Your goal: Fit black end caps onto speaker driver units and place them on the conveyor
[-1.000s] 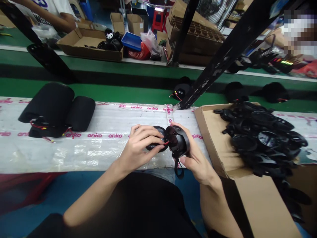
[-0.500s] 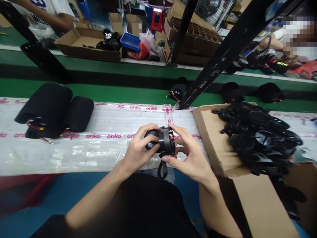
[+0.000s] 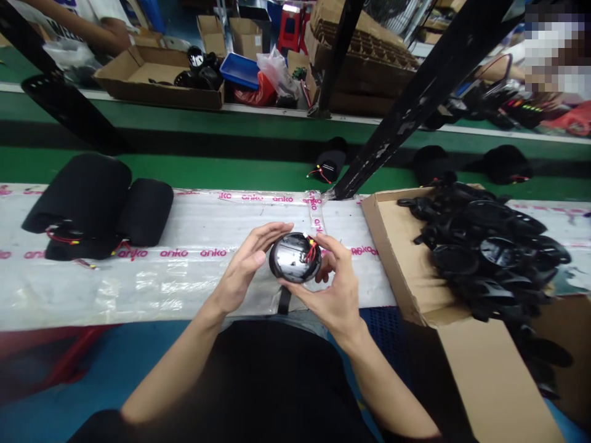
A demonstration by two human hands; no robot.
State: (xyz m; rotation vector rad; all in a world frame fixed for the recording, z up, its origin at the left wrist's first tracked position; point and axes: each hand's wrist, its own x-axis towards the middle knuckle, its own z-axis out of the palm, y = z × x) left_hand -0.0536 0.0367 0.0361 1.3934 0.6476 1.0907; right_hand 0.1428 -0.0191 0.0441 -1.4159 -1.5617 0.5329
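A round glossy black part (image 3: 294, 257) with red wires at its upper right is held above the front of the wrapped table. My right hand (image 3: 335, 277) grips its right side, thumb underneath and fingers along the edge. My left hand (image 3: 244, 264) is beside its left edge, fingers extended; a fingertip or two is close to the rim, and contact is hard to tell. A black strap (image 3: 284, 300) hangs below the part. Black fabric-covered cylinders (image 3: 87, 194) with red wires lie to the left on the table.
A cardboard box (image 3: 397, 258) of black parts (image 3: 498, 252) stands at the right. A slanted black post (image 3: 415, 104) rises behind the table. Wired black pieces lie on the green belt (image 3: 221, 169). People work across it.
The held part has turned so its glossy round face points up. My left hand has loosened from it, fingers now straighter, and moved slightly left. The strap has swung left.
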